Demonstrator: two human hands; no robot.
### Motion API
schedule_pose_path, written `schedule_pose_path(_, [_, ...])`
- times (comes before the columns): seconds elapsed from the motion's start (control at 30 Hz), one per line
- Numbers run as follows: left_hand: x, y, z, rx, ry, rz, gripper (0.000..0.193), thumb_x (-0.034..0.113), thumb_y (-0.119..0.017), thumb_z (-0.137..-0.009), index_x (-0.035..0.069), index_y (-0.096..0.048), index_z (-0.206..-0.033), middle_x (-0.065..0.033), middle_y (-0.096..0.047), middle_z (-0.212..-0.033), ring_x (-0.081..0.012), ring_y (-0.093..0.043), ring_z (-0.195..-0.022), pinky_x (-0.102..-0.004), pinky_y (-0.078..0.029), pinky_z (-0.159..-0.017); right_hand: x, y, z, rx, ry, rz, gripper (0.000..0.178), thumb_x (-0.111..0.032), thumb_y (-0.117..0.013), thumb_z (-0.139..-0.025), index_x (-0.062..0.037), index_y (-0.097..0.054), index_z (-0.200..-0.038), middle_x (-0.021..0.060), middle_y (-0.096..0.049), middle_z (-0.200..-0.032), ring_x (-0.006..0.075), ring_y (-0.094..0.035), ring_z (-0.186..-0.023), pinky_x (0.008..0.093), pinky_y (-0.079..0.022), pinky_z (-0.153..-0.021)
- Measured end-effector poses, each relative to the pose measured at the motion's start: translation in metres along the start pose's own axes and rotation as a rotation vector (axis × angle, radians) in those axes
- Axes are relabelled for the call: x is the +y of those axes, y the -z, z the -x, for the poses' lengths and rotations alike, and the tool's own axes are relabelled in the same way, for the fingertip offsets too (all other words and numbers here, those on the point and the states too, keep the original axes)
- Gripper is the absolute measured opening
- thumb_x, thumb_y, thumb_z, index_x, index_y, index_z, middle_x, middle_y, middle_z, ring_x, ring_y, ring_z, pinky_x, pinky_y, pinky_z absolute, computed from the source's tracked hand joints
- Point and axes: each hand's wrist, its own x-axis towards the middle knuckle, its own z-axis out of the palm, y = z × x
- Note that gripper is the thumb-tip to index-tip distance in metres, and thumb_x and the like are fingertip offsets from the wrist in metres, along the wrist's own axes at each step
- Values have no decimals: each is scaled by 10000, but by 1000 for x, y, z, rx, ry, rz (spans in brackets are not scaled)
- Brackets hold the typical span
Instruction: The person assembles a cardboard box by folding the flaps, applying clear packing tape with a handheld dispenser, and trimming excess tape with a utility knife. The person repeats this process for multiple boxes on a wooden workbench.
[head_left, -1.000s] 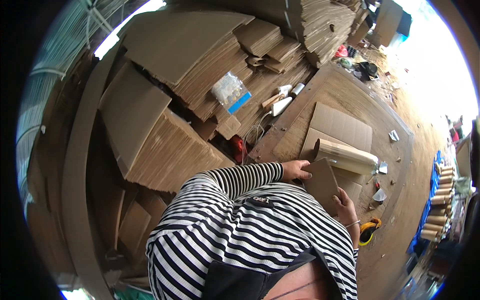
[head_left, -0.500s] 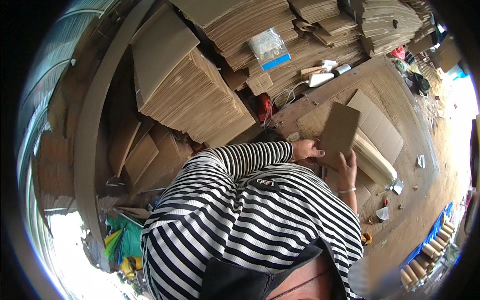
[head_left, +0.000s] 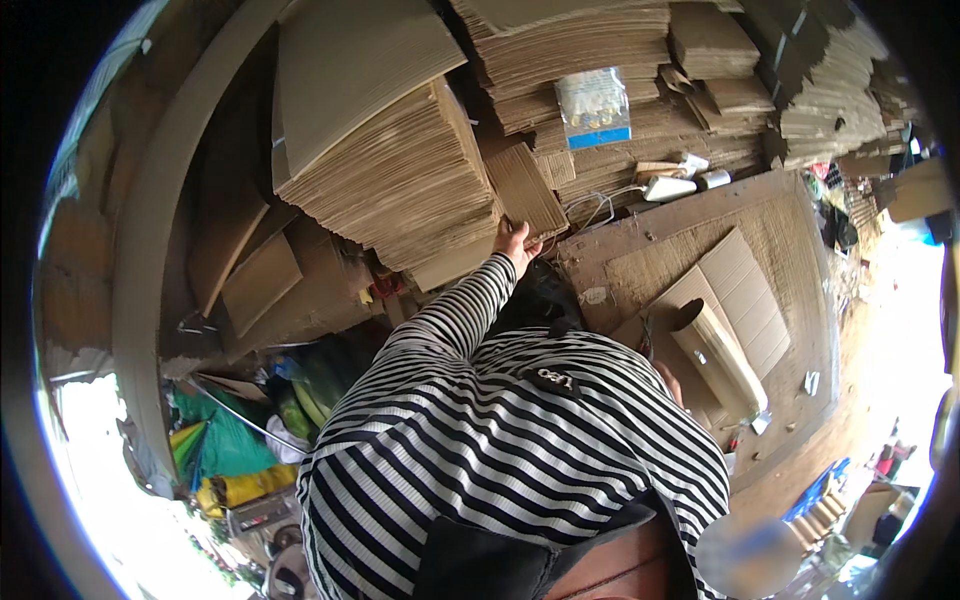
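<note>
My left hand (head_left: 517, 246) reaches out to the left, closed on the near edge of a brown cardboard piece (head_left: 525, 188). That piece is beside a tall stack of cardboard sheets (head_left: 395, 175). Close to my body on the right, my right hand (head_left: 668, 382) shows only in part past the striped sleeve, its fingers hidden. Just beyond it, a cardboard tube (head_left: 722, 362) lies slanted on the wooden work board (head_left: 690, 215). Under and behind the tube is a flat creased cardboard sheet (head_left: 742, 300).
More cardboard stacks (head_left: 580, 40) rise along the far side. A clear plastic packet (head_left: 594, 108) hangs against them, above a white power strip (head_left: 668, 189) with a cord. Green plastic (head_left: 235, 437) lies at the lower left. Several short tubes (head_left: 815, 518) are at the lower right.
My left hand has moved left from the board to beside the stack, carrying a cardboard piece. My right hand has drawn back, mostly out of sight. The view has shifted slightly.
</note>
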Motion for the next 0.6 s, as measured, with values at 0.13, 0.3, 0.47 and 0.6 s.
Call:
schedule_pose_path(0.13, [0,-2,-36,254,-54,-105,560,127,-514,-933,291,-249,-1398,-46,-390,-1345,-271,-491,-1064,-450,-502,-739,-12,-1,25,-67,-137,3,429,-199,-646,-832,-80,-531,-1228,121,-649,-1037,233,-633,-892,336,-500,-788])
schedule_pose_path(0.3, [0,-26,-47,405,-112,-68,662,97,-499,-905,304,-173,-1443,-73,-316,-1436,-358,-457,-1161,-524,-519,-771,-15,0,42,-66,-243,-18,445,-176,-646,-836,-71,-513,-1247,117,-635,-1062,225,-616,-924,322,-487,-807])
schedule_pose_path(0.47, [5,-27,-74,547,-117,-391,588,158,-481,-917,156,-219,-1444,-209,-503,-1282,-393,-591,-994,-475,-538,-796,-20,0,50,-50,-284,-49,462,-153,-647,-840,-62,-495,-1267,112,-621,-1087,217,-599,-956,309,-475,-826])
schedule_pose_path(0.6, [24,-39,-64,479,-122,-826,576,198,-485,-914,-29,-241,-1384,-311,-498,-1230,-419,-565,-1023,-464,-503,-844,-20,-3,57,-27,-309,-85,476,-134,-647,-843,-55,-481,-1282,108,-609,-1108,210,-586,-982,298,-465,-841])
